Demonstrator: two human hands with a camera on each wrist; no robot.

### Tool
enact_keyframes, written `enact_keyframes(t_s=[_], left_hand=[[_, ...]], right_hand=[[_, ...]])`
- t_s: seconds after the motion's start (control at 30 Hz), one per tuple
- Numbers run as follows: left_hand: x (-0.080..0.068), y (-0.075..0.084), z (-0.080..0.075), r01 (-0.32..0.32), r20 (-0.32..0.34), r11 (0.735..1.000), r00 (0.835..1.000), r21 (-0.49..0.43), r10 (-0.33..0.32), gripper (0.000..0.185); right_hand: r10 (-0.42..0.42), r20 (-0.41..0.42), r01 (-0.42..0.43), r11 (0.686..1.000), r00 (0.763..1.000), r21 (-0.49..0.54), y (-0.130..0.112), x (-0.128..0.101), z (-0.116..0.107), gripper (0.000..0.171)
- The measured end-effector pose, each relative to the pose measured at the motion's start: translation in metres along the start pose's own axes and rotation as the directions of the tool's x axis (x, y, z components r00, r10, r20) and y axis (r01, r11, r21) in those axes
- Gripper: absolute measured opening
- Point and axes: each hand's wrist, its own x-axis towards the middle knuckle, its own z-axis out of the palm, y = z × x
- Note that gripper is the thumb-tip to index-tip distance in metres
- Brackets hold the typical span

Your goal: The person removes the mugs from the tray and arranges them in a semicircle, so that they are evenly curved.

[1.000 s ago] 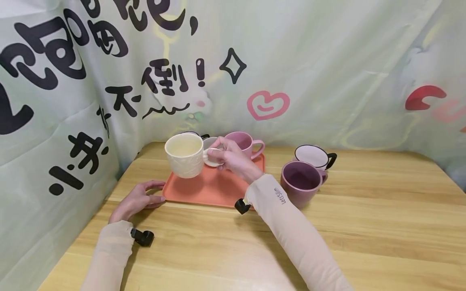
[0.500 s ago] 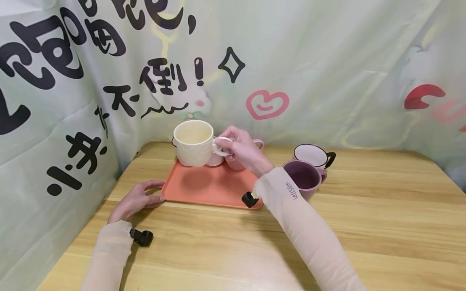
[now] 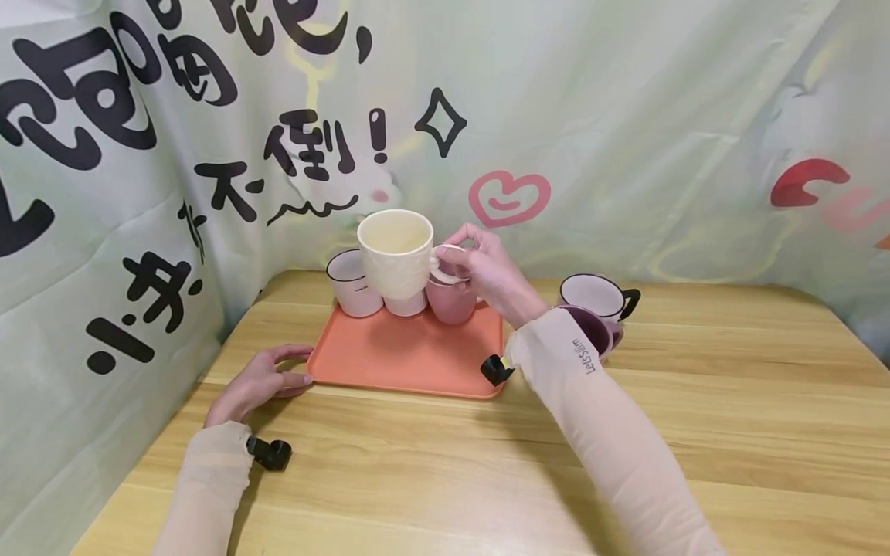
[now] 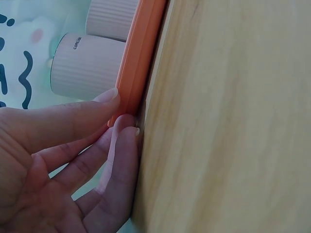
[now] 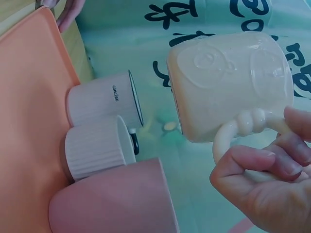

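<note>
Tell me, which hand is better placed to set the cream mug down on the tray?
Probably the right hand: it already grips the cream mug by its handle above the orange tray. The left hand only touches the tray's edge.

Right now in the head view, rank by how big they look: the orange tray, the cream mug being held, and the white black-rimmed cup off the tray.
1. Orange tray, clearly largest.
2. Cream mug, held up by the right hand.
3. White black-rimmed cup, partly hidden by the purple mug; the raised mug may look bigger because it is nearer the camera.
</note>
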Motion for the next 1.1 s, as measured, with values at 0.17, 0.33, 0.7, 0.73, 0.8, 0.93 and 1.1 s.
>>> enact_keyframes(t_s=[0.17,0.33,0.7,0.73,0.8,0.93,1.1], left_hand=[[-0.001,0.0,0.0,0.001,-0.002,1.0,1.0,0.002,-0.001,0.059],[0.001,-0.001,-0.001,-0.003,-0.003,1.0,1.0,0.005,0.003,0.06],[0.002,-0.002,-0.001,-0.006,0.004,1.0,1.0,-0.008,0.007,0.06],[0.002,-0.002,-0.001,-0.007,0.003,1.0,1.0,-0.007,0.007,0.059],[0.002,-0.002,-0.001,-0.008,0.003,1.0,1.0,-0.009,0.008,0.059],[0.002,-0.001,-0.001,-0.008,0.006,1.0,1.0,-0.015,0.008,0.059],[0.001,0.0,-0.002,-0.009,0.006,1.0,1.0,-0.014,0.009,0.059]], right_hand=[[0.03,-0.011,-0.03,1.0,0.999,-0.001,-0.008,-0.003,-0.009,0.012],[0.029,-0.012,-0.03,0.998,1.0,-0.048,-0.019,-0.006,-0.018,0.012],[-0.065,-0.044,0.065,0.998,0.997,0.011,-0.029,-0.012,-0.044,0.009],[-0.067,-0.047,0.067,0.998,0.997,0.014,-0.029,-0.012,-0.047,0.01],[-0.068,-0.056,0.069,0.998,0.996,0.016,-0.03,-0.014,-0.052,0.011],[-0.069,-0.074,0.071,0.997,0.995,0.016,-0.031,-0.018,-0.061,0.014],[-0.075,-0.089,0.077,0.997,0.993,0.023,-0.034,-0.023,-0.071,0.013]])
